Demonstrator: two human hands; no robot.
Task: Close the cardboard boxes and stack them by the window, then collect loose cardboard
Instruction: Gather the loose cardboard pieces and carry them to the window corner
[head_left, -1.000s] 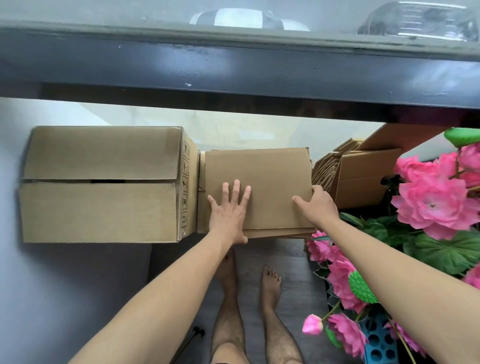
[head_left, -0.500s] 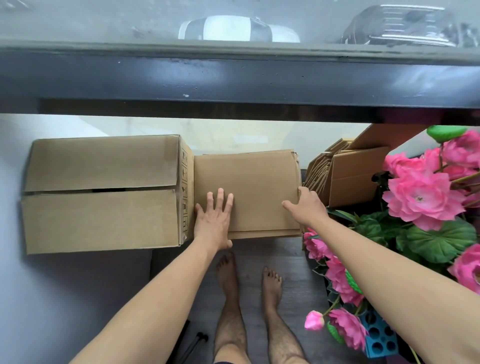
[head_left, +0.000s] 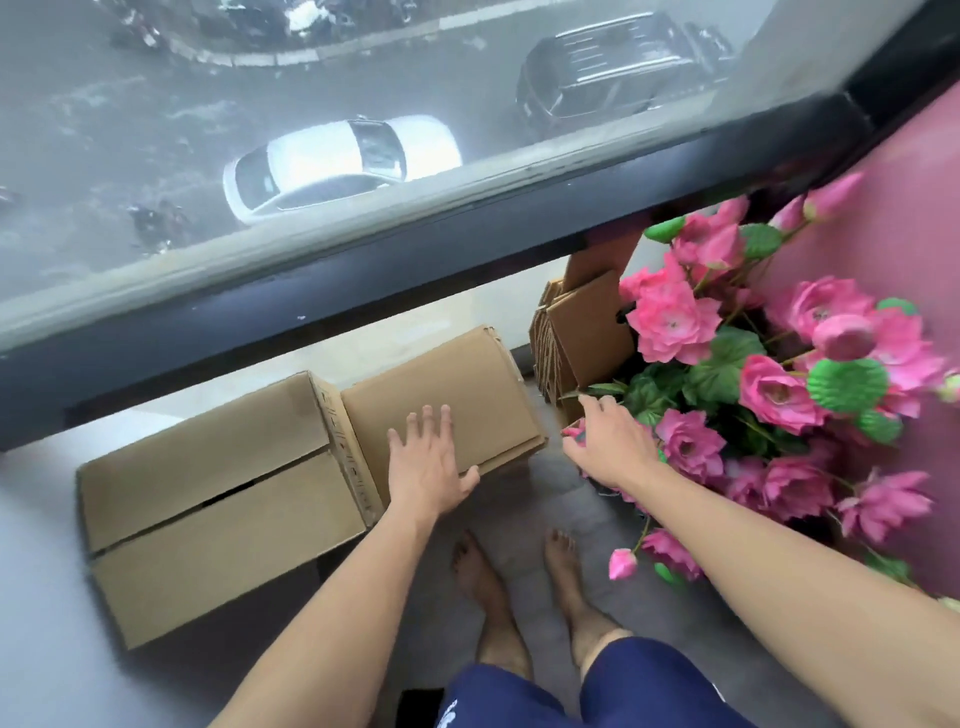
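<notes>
A large closed cardboard box (head_left: 208, 499) stands under the window, its two top flaps meeting in a seam. Pushed against its right side is a smaller stack of flat cardboard (head_left: 457, 395). My left hand (head_left: 428, 462) lies flat on the near part of that stack, fingers straight, thumb at its front edge. My right hand (head_left: 608, 441) hovers just right of the stack, off the cardboard, fingers relaxed and holding nothing. Further right, an open box (head_left: 587, 332) holds upright folded cardboard sheets.
The dark window sill (head_left: 363, 260) runs across above the boxes. Pink artificial lotus flowers (head_left: 769, 374) crowd the right side, right beside my right hand. My bare feet (head_left: 519, 577) stand on the grey floor behind the stack.
My right hand has let go of the stack's right edge and drawn back toward the flowers. The left hand stays flat on top. The view has tilted and swung right.
</notes>
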